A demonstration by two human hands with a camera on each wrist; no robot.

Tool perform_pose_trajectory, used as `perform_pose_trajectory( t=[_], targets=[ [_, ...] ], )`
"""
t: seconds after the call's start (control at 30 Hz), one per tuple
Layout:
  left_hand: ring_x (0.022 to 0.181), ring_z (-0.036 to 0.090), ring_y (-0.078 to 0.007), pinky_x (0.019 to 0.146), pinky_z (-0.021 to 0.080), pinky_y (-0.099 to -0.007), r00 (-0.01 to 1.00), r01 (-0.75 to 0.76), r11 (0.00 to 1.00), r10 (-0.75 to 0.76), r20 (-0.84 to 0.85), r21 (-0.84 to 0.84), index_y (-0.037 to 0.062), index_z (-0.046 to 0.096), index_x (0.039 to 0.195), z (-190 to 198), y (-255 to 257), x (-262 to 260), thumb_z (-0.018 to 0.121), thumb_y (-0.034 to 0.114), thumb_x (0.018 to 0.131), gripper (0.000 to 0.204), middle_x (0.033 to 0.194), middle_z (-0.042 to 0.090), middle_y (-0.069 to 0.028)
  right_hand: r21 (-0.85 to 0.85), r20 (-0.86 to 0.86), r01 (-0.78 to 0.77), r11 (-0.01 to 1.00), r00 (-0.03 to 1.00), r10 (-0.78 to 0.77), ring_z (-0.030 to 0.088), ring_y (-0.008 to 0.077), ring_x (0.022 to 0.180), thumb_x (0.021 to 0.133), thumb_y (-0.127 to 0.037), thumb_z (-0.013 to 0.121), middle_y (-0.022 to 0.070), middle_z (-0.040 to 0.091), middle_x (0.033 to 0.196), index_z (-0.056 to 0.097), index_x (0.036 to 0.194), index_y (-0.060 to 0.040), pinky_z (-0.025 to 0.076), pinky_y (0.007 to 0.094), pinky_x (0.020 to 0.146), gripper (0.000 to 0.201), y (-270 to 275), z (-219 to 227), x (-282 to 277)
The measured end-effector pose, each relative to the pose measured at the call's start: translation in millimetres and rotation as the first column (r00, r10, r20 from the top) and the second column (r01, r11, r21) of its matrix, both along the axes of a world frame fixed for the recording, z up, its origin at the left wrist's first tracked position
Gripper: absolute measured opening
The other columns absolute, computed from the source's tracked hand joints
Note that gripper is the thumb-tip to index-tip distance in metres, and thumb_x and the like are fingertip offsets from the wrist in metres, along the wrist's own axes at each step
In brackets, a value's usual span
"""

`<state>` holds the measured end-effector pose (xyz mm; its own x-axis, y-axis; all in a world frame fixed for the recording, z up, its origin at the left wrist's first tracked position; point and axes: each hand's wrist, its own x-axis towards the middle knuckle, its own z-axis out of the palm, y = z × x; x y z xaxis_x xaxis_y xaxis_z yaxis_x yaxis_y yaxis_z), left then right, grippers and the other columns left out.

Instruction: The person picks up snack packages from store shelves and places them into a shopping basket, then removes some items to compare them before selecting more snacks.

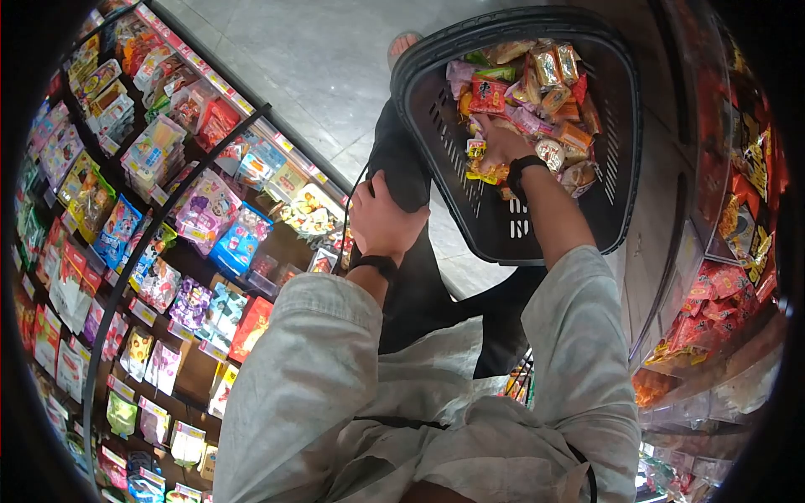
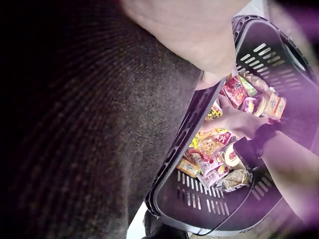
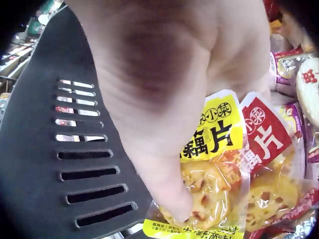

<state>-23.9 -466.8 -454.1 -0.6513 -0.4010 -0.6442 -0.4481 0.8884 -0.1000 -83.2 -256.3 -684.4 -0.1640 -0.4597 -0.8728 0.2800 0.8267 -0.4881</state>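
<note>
My left hand point(image 1: 387, 220) rests on the knee point(image 1: 401, 178) in dark trousers, beside the basket's rim, and holds nothing. The right hand point(image 1: 508, 149) reaches down into a dark plastic shopping basket point(image 1: 620, 180). In the right wrist view its thumb point(image 3: 174, 194) lies across the front of a yellow packet of lotus root slices point(image 3: 219, 174); its other fingers are hidden. A similar packet with a red top point(image 3: 266, 129) lies right beside that one. Many small wrapped snacks fill the basket's bottom, among them a red packet point(image 1: 488, 95) and gold-wrapped pieces point(image 1: 547, 69).
Shelves of bagged sweets point(image 1: 205, 210) line the left side, with a dark rail point(image 1: 126, 277) curving across them. On the right, bins hold red packets point(image 1: 721, 298). Grey floor tiles point(image 1: 293, 50) lie ahead, and a foot point(image 1: 405, 49) shows by the basket.
</note>
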Motion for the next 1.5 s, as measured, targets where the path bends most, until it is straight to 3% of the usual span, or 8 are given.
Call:
perform_pose_trajectory(
  t=[0.2,0.4,0.53,0.8,1.03,1.17,1.37,1.5],
  targets=[
    [0.124,0.055,-0.0411,0.103,0.047,-0.0495,1.000,-0.005,1.000,0.005,0.014,-0.006,0.0073,0.052,0.139,3,3,-6,0.086,0.044,0.065,0.090,0.128,0.057,-0.0213,-0.001,0.041,-0.005,1.000,0.999,0.005,0.064,0.0431,0.118,0.056,-0.013,0.092,0.0245,0.068,0.122,0.031,0.153,-0.0213,0.052,0.0481,0.095,0.114,2,0,1],
    [0.124,0.055,-0.0407,0.103,0.048,-0.0492,1.000,0.007,1.000,-0.007,0.019,-0.003,0.0079,0.051,0.140,3,-1,-2,0.086,0.044,0.065,0.090,0.128,0.056,-0.0211,-0.136,-0.277,0.173,0.976,0.939,-0.205,0.065,0.0393,0.117,0.061,-0.014,0.087,0.0205,0.066,0.124,0.041,0.146,-0.0226,0.053,0.0480,0.092,0.097,24,22,19],
    [0.124,0.055,-0.0403,0.102,0.048,-0.0494,1.000,-0.001,1.000,0.001,0.024,-0.002,0.0080,0.051,0.141,1,-3,1,0.085,0.044,0.065,0.090,0.128,0.056,-0.0209,-0.191,-0.280,0.240,0.952,0.916,-0.287,0.062,0.0384,0.120,0.062,-0.014,0.086,0.0191,0.063,0.126,0.046,0.142,-0.0168,0.052,0.0468,0.094,0.089,42,70,-13],
    [0.121,0.056,-0.0406,0.101,0.049,-0.0497,1.000,-0.013,1.000,0.013,-0.003,0.003,0.0065,0.050,0.140,0,-2,4,0.086,0.043,0.062,0.093,0.127,0.056,-0.0207,-0.164,-0.347,-0.119,0.979,0.936,0.056,0.062,0.0394,0.119,0.067,-0.010,0.086,0.0205,0.062,0.127,0.039,0.150,-0.0192,0.053,0.0471,0.094,0.096,35,56,-51],
    [0.125,0.054,-0.0399,0.104,0.046,-0.0493,0.997,-0.058,0.998,0.057,0.045,0.018,0.0066,0.048,0.144,0,-8,3,0.083,0.041,0.065,0.093,0.132,0.055,-0.0220,0.076,-0.508,-0.056,0.996,0.857,0.087,0.069,0.0433,0.107,0.070,-0.018,0.090,0.0239,0.039,0.153,0.040,0.150,-0.0310,0.060,0.0505,0.084,0.095,-6,53,-63],
    [0.126,0.053,-0.0406,0.106,0.044,-0.0483,0.992,-0.105,0.994,0.104,0.070,0.024,0.0064,0.047,0.144,4,-11,-2,0.083,0.041,0.065,0.094,0.134,0.054,-0.0225,0.230,-0.475,-0.081,0.970,0.860,0.185,0.064,0.0458,0.120,0.068,-0.028,0.093,0.0215,0.028,0.164,0.034,0.155,-0.0338,0.058,0.0541,0.092,0.106,-24,59,-90],
    [0.127,0.052,-0.0412,0.107,0.045,-0.0488,0.987,-0.152,0.987,0.150,0.059,0.043,0.0067,0.048,0.143,3,-19,1,0.082,0.040,0.065,0.092,0.133,0.054,-0.0228,0.166,-0.423,-0.108,0.980,0.890,0.170,0.057,0.0462,0.130,0.063,-0.029,0.097,0.0264,0.030,0.161,0.030,0.158,-0.0336,0.054,0.0546,0.102,0.117,-22,25,-118],
    [0.127,0.053,-0.0412,0.107,0.045,-0.0491,0.984,-0.174,0.984,0.171,0.055,0.045,0.0073,0.049,0.143,5,-21,0,0.083,0.040,0.064,0.092,0.133,0.054,-0.0227,0.267,-0.301,-0.124,0.956,0.931,0.205,0.055,0.0494,0.131,0.062,-0.031,0.098,0.0284,0.030,0.159,0.028,0.157,-0.0285,0.051,0.0535,0.105,0.118,-39,58,-131]
  ],
)
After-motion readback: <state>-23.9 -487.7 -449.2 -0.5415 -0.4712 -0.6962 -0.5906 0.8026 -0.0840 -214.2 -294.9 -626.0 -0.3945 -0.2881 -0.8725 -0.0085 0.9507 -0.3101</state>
